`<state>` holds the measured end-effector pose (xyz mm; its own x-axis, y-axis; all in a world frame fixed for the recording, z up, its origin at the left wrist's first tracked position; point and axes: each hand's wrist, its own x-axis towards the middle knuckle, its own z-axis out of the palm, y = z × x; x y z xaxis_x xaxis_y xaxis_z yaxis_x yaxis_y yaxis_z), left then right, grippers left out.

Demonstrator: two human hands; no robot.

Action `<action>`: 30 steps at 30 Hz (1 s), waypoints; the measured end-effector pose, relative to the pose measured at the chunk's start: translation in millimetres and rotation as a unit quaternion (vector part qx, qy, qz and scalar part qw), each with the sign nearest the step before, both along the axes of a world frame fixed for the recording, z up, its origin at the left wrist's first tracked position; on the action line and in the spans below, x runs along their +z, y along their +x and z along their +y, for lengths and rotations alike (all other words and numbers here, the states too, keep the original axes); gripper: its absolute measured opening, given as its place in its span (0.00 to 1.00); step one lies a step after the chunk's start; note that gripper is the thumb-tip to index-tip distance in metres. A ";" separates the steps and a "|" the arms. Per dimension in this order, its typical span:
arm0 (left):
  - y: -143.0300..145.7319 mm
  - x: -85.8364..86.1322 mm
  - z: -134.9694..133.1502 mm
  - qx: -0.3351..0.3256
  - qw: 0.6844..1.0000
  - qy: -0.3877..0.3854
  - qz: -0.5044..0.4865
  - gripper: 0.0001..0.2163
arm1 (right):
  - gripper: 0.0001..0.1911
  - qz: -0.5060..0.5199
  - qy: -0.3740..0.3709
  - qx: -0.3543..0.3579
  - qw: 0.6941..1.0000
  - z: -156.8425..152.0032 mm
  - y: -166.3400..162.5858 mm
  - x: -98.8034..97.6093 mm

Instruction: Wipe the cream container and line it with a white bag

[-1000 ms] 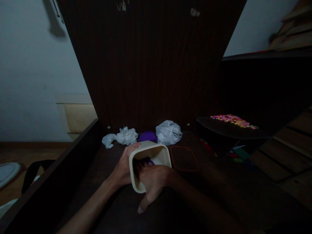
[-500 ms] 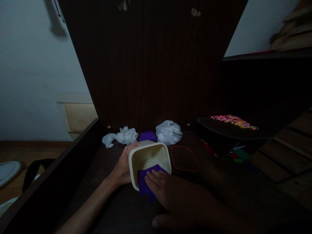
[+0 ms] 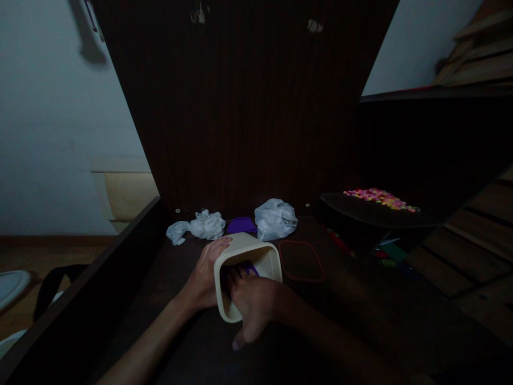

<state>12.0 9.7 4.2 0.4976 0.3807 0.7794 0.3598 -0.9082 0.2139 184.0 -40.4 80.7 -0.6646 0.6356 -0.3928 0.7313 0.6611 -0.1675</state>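
A cream plastic container [image 3: 247, 243] lies tipped on its side, its mouth facing me. My left hand [image 3: 206, 275] grips it along the left wall, fingers over the upper edge. Inside, my right hand [image 3: 256, 299] presses a purple cloth [image 3: 251, 269] against the inner wall; its fingertips are partly lost in shadow and the thumb sticks out below the rim. Most of the cloth is hidden by the hand. Just right of the container, a reddish-brown rectangular lid or frame [image 3: 301, 243] lies flat on the dark wooden surface.
Crumpled white plastic bags [image 3: 207, 224], a folded purple cloth piece [image 3: 241, 225] and a larger plastic bag [image 3: 276, 219] lie along the back panel. A corner shelf [image 3: 360, 214] at right bears small colourful pieces [image 3: 380, 199]. A raised wooden side board [image 3: 100, 267] borders the left.
My right hand has pushed the purple cloth from the container's lower rim deeper inside. The container has tilted slightly, showing more of its upper outer wall, with my left hand still on it.
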 end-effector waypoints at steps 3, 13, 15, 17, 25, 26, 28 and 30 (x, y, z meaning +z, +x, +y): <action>-1.8 -1.1 1.0 0.007 1.000 -0.006 -0.003 0.42 | 0.56 -0.040 -0.036 0.018 0.998 10.7 -9.6 7.0; -7.1 -1.1 2.4 -0.006 1.000 -0.025 -0.001 0.42 | 0.53 0.079 -0.006 0.022 0.997 -13.3 19.5 10.9; -7.4 1.0 1.7 -0.009 1.000 -0.029 0.006 0.43 | 0.45 0.084 0.016 0.004 0.996 -22.1 25.4 11.8; -7.3 3.0 1.1 -0.004 0.999 -0.027 0.020 0.45 | 0.37 0.066 0.045 -0.015 0.997 -29.3 28.5 7.1; -4.1 7.8 -1.6 -0.018 0.998 -0.003 0.060 0.50 | 0.22 0.040 0.240 -0.015 0.970 -38.6 33.4 -42.7; -4.0 8.7 -2.0 -0.014 0.998 -0.004 0.063 0.51 | 0.23 0.031 0.237 -0.007 0.971 -37.7 33.0 -41.9; -4.4 10.6 -2.3 0.000 0.998 -0.004 0.065 0.53 | 0.24 0.013 0.223 -0.004 0.975 -34.8 30.4 -34.4; -5.3 12.1 -1.7 0.012 0.998 0.000 0.067 0.53 | 0.26 0.005 0.197 -0.023 0.980 -31.6 25.9 -23.6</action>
<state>6.7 8.0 16.3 0.5891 0.3931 0.7060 0.4062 -0.8993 0.1619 209.9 -72.0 57.0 -0.6343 0.7660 -0.1047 0.7615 0.6424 0.0863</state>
